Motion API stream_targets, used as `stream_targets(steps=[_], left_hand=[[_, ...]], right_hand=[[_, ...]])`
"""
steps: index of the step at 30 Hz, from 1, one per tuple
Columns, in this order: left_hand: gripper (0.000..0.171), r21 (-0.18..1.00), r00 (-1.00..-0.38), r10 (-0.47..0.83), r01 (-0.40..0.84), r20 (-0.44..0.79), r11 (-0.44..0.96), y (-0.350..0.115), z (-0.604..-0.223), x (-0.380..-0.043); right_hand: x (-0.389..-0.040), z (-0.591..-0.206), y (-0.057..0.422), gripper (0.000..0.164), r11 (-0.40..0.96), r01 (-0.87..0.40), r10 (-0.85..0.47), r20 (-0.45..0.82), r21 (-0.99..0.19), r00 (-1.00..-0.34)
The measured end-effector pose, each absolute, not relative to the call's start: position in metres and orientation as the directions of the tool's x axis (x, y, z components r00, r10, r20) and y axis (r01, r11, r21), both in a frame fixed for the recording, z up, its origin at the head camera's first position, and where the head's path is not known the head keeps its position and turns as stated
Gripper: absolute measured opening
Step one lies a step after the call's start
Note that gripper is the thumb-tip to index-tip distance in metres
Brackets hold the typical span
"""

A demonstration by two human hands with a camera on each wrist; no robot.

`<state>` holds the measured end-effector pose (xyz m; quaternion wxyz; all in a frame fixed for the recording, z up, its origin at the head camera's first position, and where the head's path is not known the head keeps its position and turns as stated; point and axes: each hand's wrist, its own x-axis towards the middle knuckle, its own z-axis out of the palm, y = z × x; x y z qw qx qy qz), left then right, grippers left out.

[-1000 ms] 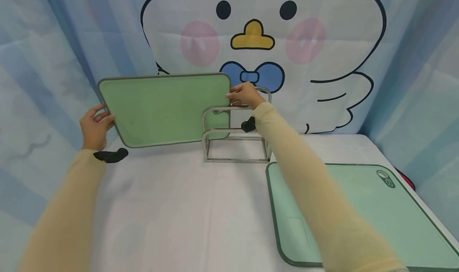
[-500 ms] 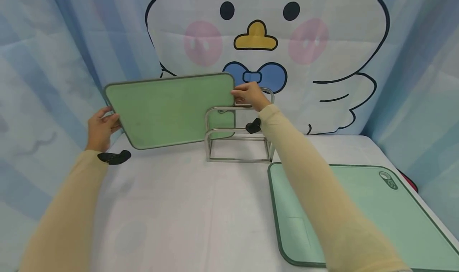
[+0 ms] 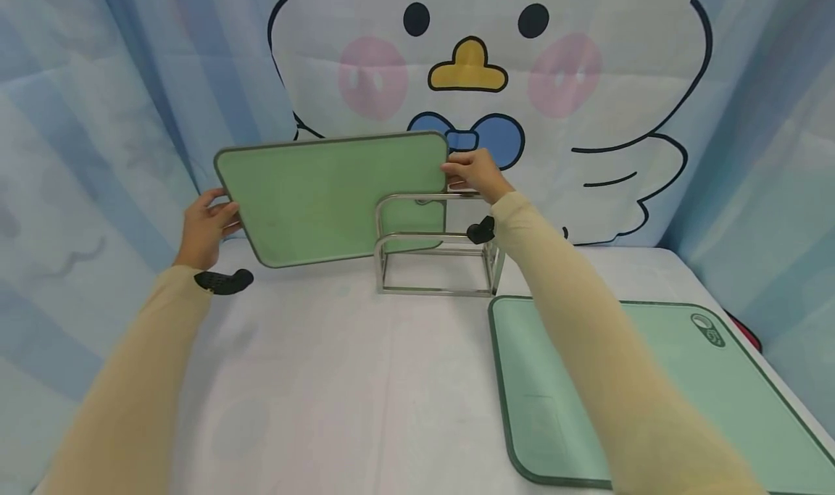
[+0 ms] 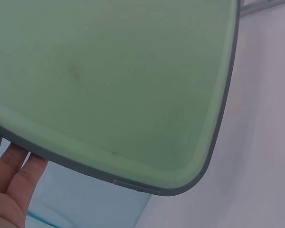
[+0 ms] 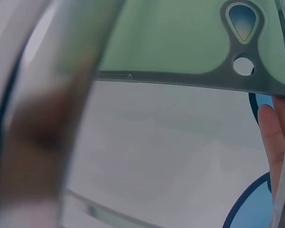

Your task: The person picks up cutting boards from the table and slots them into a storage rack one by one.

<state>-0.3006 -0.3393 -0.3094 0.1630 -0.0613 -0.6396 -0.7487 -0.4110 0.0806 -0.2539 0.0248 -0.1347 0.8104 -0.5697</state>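
The green cutting board [image 3: 326, 201] is held upright, long axis running left to right, its right end behind the front bars of the metal rack [image 3: 424, 235]; contact there is hard to judge. The left hand's [image 3: 204, 227] fingers pinch its left edge; the right hand's [image 3: 479, 173], nearer the rack, grip its right.

White-covered table [image 3: 313, 379] — metal rack [image 3: 424, 235] standing, pale-green board [image 3: 711, 379] lying flat.
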Motion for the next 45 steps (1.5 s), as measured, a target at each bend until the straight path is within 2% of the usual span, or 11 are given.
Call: stream_targets(steps=[7,29,35,45], left_hand=[[0.017,0.945,-0.934,-0.159,0.328,0.32,-0.021,-0.328,-0.312,-0.31],[0.015,0.948,-0.938,-0.14,0.314,0.318,0.044,-0.293,-0.313,-0.334],[0.015,0.952,-0.94,-0.159,0.291,0.303,0.099,-0.286,-0.313,-0.336],[0.014,0.954,-0.942,-0.151,0.29,0.299,0.082,-0.272,-0.312,-0.34]], right_hand=[[-0.41,-0.252,0.096,0.037,0.337,-0.164,-0.21,0.096,-0.927,-0.973],[-0.408,-0.252,0.139,0.037,0.375,-0.155,-0.16,0.101,-0.914,-0.982],[-0.406,-0.251,0.145,0.039,0.374,-0.145,-0.161,0.09,-0.916,-0.983],[-0.405,-0.247,0.157,0.041,0.431,-0.118,-0.138,0.064,-0.895,-0.988]])
